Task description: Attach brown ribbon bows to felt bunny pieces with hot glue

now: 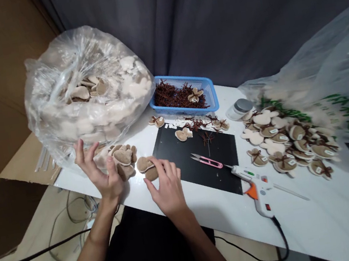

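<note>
My left hand [102,175] is raised with its fingers spread, holding nothing, beside a small heap of brown and cream plush pieces [124,155] at the table's front edge. With thumb and fingers, my right hand [168,188] grips the edge of a brown plush piece [146,164] low over the white table. A black mat [186,164] lies right of it, with pink thread snips [210,161] on top. One brown and cream bunny-shaped piece [182,135] rests at the mat's back edge, near several dark brown bows [197,123].
A big clear bag [93,117] of plush pieces stands at the back left. Behind the mat is a blue basket [210,94] of brown bows. A glue gun [252,184] with a cord, a lidded jar [240,109] and a pile of bow-trimmed bunnies [278,138] occupy the right.
</note>
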The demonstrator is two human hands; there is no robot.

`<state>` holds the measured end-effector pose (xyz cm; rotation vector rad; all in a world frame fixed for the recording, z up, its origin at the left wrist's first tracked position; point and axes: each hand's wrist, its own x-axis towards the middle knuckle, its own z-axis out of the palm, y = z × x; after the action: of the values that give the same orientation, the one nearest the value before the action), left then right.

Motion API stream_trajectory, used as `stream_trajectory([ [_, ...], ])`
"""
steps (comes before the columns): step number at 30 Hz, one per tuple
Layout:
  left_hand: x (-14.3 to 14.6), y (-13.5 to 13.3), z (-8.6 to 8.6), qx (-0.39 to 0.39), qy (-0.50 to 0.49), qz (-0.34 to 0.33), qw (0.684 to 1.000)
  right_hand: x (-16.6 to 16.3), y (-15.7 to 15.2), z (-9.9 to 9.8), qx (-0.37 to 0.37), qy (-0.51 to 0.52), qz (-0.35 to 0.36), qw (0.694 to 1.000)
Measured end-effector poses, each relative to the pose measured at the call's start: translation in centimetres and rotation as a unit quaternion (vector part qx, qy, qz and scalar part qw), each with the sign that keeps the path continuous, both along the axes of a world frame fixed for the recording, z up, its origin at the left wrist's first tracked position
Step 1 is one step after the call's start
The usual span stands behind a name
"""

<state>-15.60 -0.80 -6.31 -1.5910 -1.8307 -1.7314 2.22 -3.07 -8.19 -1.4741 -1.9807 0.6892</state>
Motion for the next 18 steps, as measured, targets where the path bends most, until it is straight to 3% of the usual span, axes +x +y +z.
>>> stream_trajectory([
  [3,0.1,-0.8,-0.1,0.026,0.040,-0.011,0.999,1.1,-0.2,-0.5,0.020,-0.022,-0.026,0.999],
  [5,0.9,-1.7,0.3,0.018,0.105,-0.087,0.991,2.2,-0.5,-0.8,0.038,-0.030,-0.047,0.998],
  [8,3.1,-3.0,1.0,-0.108,0.174,-0.248,0.947,3.6,-1.1,-1.2,0.055,-0.026,-0.065,0.996],
  [10,4.5,-3.3,1.2,-0.197,0.179,-0.313,0.912,4.3,-1.7,-1.3,0.066,-0.024,-0.072,0.995],
  [14,5.5,-2.4,0.6,-0.276,0.189,-0.378,0.864,5.3,-2.8,-1.4,0.099,-0.043,-0.098,0.989],
  [18,4.5,-1.5,-0.2,-0.297,0.211,-0.377,0.851,5.6,-3.7,-1.6,0.121,-0.064,-0.155,0.978],
])
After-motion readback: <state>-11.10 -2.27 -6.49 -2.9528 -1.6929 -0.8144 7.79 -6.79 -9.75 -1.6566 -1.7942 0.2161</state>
